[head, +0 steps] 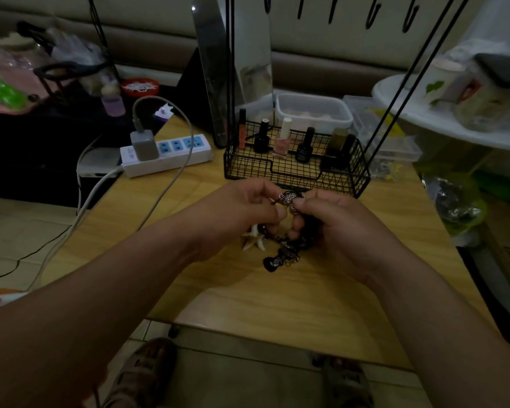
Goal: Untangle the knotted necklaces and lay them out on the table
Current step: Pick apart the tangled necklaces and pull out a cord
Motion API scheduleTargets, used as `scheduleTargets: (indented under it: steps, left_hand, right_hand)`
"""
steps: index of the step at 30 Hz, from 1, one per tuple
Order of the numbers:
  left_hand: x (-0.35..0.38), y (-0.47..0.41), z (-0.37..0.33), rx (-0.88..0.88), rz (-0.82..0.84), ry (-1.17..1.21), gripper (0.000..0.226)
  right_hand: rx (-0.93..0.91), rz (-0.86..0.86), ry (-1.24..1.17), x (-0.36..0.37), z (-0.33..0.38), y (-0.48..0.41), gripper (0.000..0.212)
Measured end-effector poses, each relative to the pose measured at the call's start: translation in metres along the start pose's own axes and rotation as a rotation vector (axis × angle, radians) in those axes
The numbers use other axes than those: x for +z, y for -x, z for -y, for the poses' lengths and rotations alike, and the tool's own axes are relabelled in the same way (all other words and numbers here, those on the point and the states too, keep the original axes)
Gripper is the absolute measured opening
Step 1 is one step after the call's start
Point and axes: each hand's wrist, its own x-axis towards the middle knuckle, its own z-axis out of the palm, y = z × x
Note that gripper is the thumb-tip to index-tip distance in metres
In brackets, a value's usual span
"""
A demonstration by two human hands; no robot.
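Fingers (273,214) of the left hand (233,213) are curled narrow, thumb and forefinger pinched on a thin dark cord end at the knot. The right hand (336,222) mirrors this: its fingertips close tight on the same cluster from the 3 o'clock side. The knotted necklaces (289,201) sit between both sets of fingertips, held just above the table (277,295), with the tangle's upper part a metallic, patterned bead or ring wrapped in black cord.

Below the fingers, at 6 o'clock from the knot, the rest of the tangle hangs down and rests on the wood: a glossy black guitar-shaped pendant (274,262), small silver links beside it, and pale, pointed tooth-like pendants (255,238) at 7 o'clock, partly hidden under the left hand.

The table surface is light, wood-grained laminate. At 12 o'clock from the hands stands a black wire basket (295,169) holding small nail polish bottles (281,142), glass with black and white caps. At 10 o'clock lies a white plastic power strip (171,156) with a grey charger (143,144) plugged in.
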Motion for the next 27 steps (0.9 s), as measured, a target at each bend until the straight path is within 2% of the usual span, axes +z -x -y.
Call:
scheduleTargets:
  steps: [4, 10, 14, 17, 21, 24, 27]
  left_hand:
    - [0.0015, 0.0017, -0.0014, -0.020, -0.063, -0.046, 0.004]
    - [0.0008, 0.0006, -0.0025, -0.041, -0.077, 0.066, 0.011]
    - [0.0004, 0.0007, -0.0045, -0.059, -0.089, 0.079, 0.025]
    - [0.0006, 0.0006, -0.0066, -0.089, -0.107, -0.025, 0.042]
    - [-0.0011, 0.0022, -0.0072, -0.083, -0.069, -0.014, 0.024]
    - [-0.0023, 0.0025, -0.0030, -0.035, -0.054, -0.116, 0.005]
    - [-0.0002, 0.0020, -0.0012, -0.012, -0.053, -0.179, 0.011]
  right_hand:
    - [-0.005, 0.037, 0.044, 0.0010, 0.0020, 0.0028, 0.028]
    - [-0.018, -0.002, 0.186, 0.0024, 0.0018, 0.0051, 0.013]
    - [-0.025, -0.067, 0.218, 0.0029, 0.0010, 0.0036, 0.008]
    - [-0.012, -0.086, 0.219, 0.0014, 0.0013, 0.0021, 0.012]
    - [0.000, -0.089, 0.195, 0.0000, 0.0018, 0.0031, 0.015]
    - [-0.006, -0.097, 0.192, 0.0006, 0.0026, 0.0034, 0.016]
    - [-0.011, -0.081, 0.207, 0.0037, 0.0036, 0.0038, 0.026]
